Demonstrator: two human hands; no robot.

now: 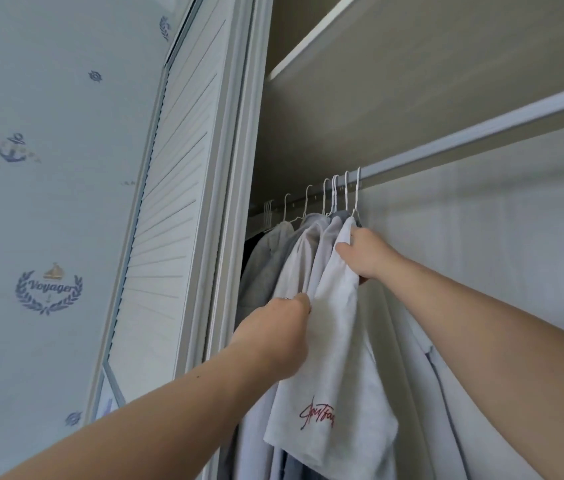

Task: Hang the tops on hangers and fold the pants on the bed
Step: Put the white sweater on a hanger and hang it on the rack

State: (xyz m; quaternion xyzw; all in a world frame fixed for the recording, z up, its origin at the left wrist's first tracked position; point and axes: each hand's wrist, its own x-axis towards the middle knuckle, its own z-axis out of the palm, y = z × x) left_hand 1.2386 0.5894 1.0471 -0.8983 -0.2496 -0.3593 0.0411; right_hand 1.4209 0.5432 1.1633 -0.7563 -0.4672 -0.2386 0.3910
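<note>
A white top with red script print (336, 358) hangs on a white wire hanger (356, 199) hooked over the closet rail (481, 136). My right hand (367, 254) grips the top's shoulder just under the hook. My left hand (280, 334) reaches in at the top's left edge, fingers curled into the fabric between it and the neighbouring garment. Several other pale tops (294, 251) hang on wire hangers to the left on the same rail.
A white louvred sliding door (169, 237) stands left of the open closet. A shelf (412, 39) runs above the rail. Blue nautical wallpaper (41, 202) covers the wall at left. The rail to the right of the hangers is bare.
</note>
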